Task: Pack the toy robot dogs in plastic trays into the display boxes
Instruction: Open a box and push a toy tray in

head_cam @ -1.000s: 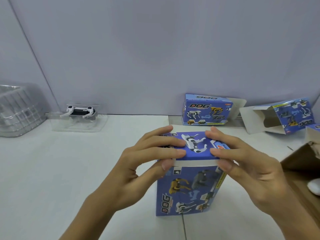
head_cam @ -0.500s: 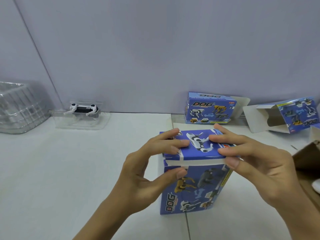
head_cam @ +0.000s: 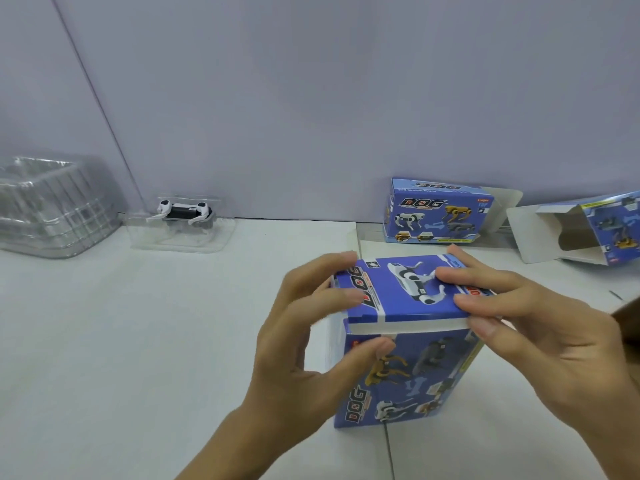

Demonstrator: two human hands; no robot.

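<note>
The display box [head_cam: 408,344] is standing on end near the table's [head_cam: 104,341] front edge. The left hand [head_cam: 304,344] is gripping its upper left side, thumb on the front panel, bracing it. The right hand [head_cam: 540,327] is pinching the top flap's right end, likely so the tuck flap seats; a white seam is showing. The contents are hidden. One toy robot dog [head_cam: 183,213] is sitting in its plastic tray [head_cam: 180,233] at the back edge. An open box [head_cam: 581,233] is cut off at the right edge.
</note>
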